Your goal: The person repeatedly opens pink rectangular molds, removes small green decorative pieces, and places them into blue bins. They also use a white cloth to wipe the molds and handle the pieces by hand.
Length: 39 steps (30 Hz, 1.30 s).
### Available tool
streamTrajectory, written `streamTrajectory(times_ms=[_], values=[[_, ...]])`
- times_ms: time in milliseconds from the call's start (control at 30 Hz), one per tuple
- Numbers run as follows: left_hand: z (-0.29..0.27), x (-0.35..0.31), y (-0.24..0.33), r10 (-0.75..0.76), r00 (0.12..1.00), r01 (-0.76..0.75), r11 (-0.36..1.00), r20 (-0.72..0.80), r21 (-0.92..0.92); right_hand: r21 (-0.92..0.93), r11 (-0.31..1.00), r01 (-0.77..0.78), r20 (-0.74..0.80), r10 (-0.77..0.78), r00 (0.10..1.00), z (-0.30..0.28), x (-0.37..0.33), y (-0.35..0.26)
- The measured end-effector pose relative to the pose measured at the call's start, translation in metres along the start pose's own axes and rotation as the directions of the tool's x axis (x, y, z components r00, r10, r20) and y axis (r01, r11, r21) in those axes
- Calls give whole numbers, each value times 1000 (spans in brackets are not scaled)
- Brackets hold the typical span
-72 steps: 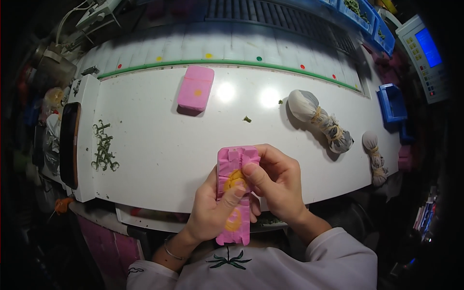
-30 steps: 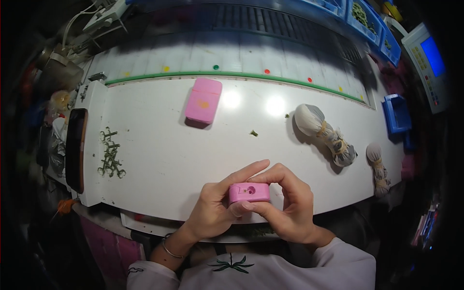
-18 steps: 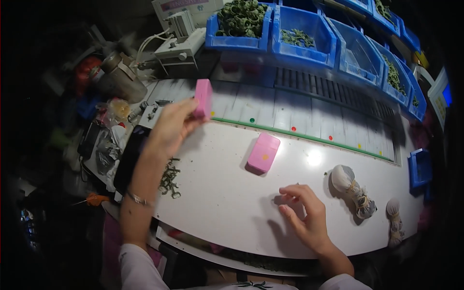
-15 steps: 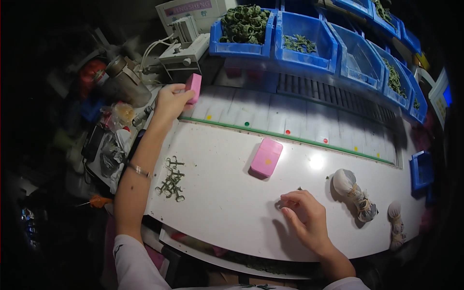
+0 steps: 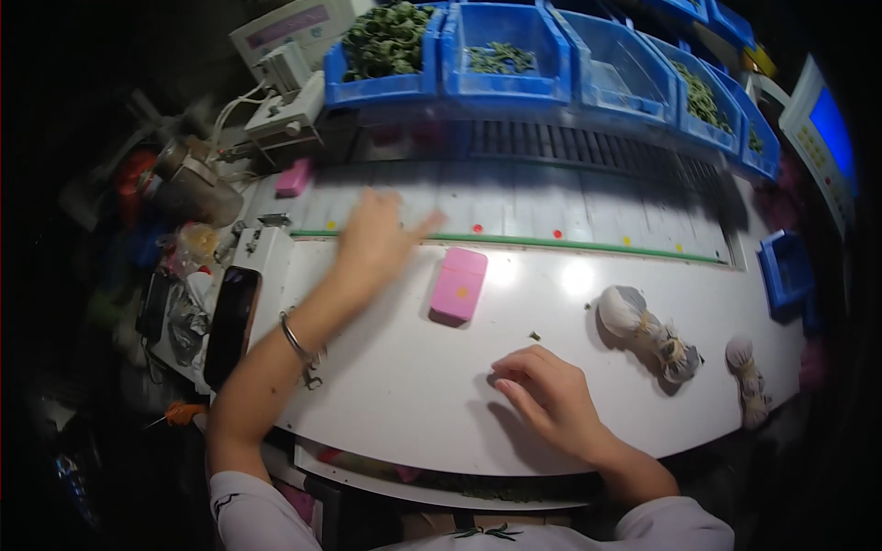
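Observation:
My left hand [image 5: 378, 234], blurred by motion, hovers over the green front edge of the pale slotted strip, thumb spread from the fingers and nothing visible in it. Just to its right, a pink lidded box [image 5: 458, 285] rests on the white worktop. A second pink block or box [image 5: 294, 178] sits at the strip's far left end. My right hand [image 5: 548, 401] is low over the worktop, fingers loosely curved and thumb apart, holding nothing. A tiny dark green scrap [image 5: 535, 336] lies beyond its fingertips. Curled green pieces [image 5: 313, 372] are partly hidden behind my left forearm.
Blue bins [image 5: 508, 84] with dried green curls line the back. Two tied cloth bundles [image 5: 648, 335] lie at right, near a small blue bin [image 5: 787, 268] and a blue-screened device [image 5: 831, 138]. A phone [image 5: 232, 326] and a metal jar [image 5: 197, 179] stand at left.
My left hand has let go of the pink block at the strip's left end and swung right and nearer. My right hand keeps its pose. The whole view has shifted.

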<state>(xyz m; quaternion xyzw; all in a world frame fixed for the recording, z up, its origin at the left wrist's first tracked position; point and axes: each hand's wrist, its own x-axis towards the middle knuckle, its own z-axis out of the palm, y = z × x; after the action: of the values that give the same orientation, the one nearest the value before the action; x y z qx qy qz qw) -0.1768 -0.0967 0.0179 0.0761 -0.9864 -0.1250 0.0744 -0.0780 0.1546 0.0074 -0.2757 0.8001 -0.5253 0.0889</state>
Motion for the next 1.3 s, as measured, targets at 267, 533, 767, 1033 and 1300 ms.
streamTrajectory(times_ms=[267,533,767,1033,1300], values=[[-12,-97,63,429,901,-343,798,67,-494,230,971,-70,-161,109,981,-7,-2,1],[2,-213,74,139,985,-172,670,-105,-722,238,926,-294,388,187,903,-2,-15,-8],[-1,-209,75,116,988,-152,574,-104,-804,320,927,-194,447,33,894,-6,-20,6],[18,-205,74,1,991,-103,627,-132,-772,362,920,-149,373,4,928,-1,-28,4],[13,-200,69,-196,967,210,249,163,-946,421,830,-366,371,210,904,-3,-46,1]])
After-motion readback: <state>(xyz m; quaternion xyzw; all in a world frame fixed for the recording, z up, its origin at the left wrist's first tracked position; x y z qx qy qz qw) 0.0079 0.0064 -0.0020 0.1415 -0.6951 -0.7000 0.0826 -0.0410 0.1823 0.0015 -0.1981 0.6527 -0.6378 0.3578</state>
